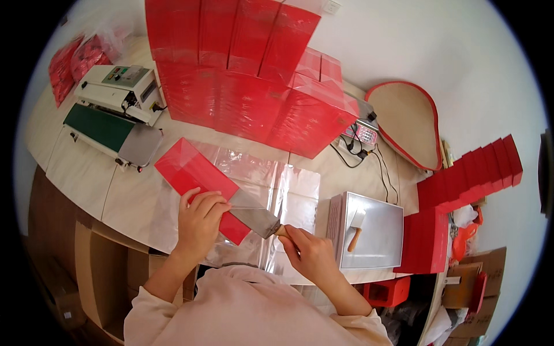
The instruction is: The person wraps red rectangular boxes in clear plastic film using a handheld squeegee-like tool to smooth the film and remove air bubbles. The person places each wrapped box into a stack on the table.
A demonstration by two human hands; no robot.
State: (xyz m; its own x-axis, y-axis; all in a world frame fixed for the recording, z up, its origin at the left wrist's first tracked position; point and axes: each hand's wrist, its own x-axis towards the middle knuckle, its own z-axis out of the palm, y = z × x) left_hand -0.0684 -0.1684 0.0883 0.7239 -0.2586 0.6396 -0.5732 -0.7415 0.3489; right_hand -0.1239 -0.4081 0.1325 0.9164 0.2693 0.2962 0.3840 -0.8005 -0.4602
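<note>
Left hand (pixel 200 221) lying unclenched on red box (pixel 193 168), probably steadying it; right hand (pixel 312 254) grasping scraper (pixel 258 221) by handle.

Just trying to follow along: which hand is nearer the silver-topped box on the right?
The right hand: it holds a wide blade just left of the silver-topped box. The left hand rests on a red box, farther left.

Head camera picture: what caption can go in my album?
Left hand on a red box, right hand gripping a wide-bladed tool, stacked red boxes behind.
</note>
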